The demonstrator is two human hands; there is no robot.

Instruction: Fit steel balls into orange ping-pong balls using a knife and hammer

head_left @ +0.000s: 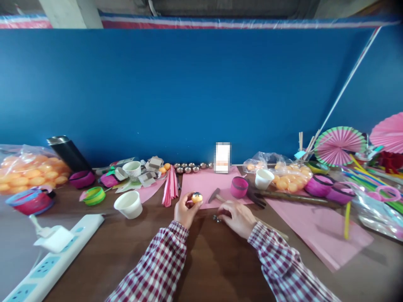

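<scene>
In my left hand (185, 209), thumb and fingers grip an orange ping-pong ball (197, 198) partly covered on top with small shiny silver pieces, like thumbtack heads. My right hand (237, 218) is low over the table, its fingers curled together at a small heap of silver pieces (216, 218); whether a piece is between its fingertips I cannot make out. Just beyond that hand lies a hammer (214, 195), its handle running under the hand. Several silver-covered balls (188, 169) line the back of a pink sheet (198, 184).
A magenta tape roll (239, 187) and white cup (264, 179) stand behind my right hand. Another white cup (128, 205), a power strip (47, 264) and a black flask (69, 153) are leftward. Bags of orange balls (34, 170) sit either side. Paper fans (340, 144) stand far right.
</scene>
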